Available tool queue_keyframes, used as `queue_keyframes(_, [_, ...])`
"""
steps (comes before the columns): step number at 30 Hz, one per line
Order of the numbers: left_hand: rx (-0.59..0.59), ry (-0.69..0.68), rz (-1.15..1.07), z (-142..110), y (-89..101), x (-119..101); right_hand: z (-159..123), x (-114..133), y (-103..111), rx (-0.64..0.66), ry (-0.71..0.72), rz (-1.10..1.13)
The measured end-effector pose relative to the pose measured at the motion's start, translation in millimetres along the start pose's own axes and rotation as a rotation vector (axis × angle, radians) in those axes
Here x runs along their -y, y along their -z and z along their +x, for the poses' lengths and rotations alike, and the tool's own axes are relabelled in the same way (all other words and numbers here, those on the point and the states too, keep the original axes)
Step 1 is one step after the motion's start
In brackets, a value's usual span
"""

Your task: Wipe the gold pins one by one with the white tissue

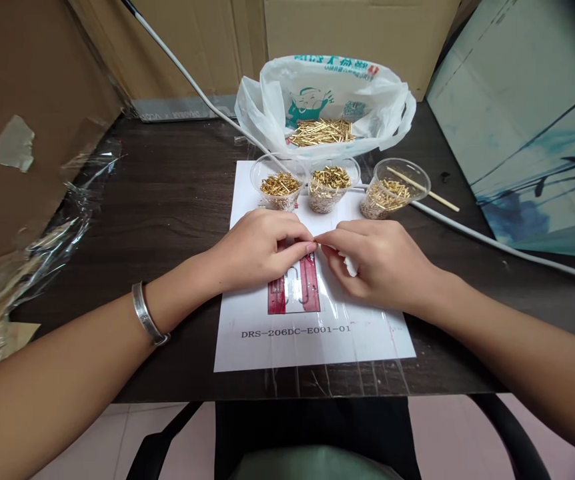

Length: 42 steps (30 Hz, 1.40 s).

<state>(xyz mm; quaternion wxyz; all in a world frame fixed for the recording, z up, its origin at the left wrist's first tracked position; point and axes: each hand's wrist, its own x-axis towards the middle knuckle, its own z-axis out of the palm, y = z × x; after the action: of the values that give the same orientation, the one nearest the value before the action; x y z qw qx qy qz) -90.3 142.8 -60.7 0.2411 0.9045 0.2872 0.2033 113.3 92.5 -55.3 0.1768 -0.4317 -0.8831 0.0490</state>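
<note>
"What did our view show?"

"Our left hand [270, 248] and right hand [370, 259] met at the fingertips over a white sheet [245, 307] printed DRS-206DC-E001-01, on our dark desk [167, 180]; we couldn't tell whether either was closed on anything."

"Where were our gold pins [331, 177]?"

"In three clear plastic cups [335, 162] just beyond our hands, with longer gold pins [322, 131] in the white plastic bag [380, 113] behind."

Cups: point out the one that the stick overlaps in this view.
The rightmost cup: the pale stick crosses its mouth here and juts out past its rim. The left cup and middle cup show no stick.
</note>
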Motion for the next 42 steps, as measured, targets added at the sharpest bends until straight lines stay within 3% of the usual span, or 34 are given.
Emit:
queue_keyframes(9, [-0.011,-0.022,0.027,0,-1.0,2,6,9,-2,-0.050,-0.355,0.287])
queue_keyframes(17, [-0.021,0.010,0.032,-1,-2.1,0,8,12,-4,-0.132,-0.435,0.299])
queue_keyframes(23, [-0.058,0.022,0.006,0,-3.3,1,8,13,-4,-0.241,-0.443,0.467])
queue_keyframes(33, [-0.107,0.006,0.051,-1,-5.7,0,7,17,-6,-0.144,-0.527,0.430])
queue_keyframes(42, [-0.094,0.047,0.065,-1,-3.4,-5,4,16,-10,-0.106,-0.269,0.073])
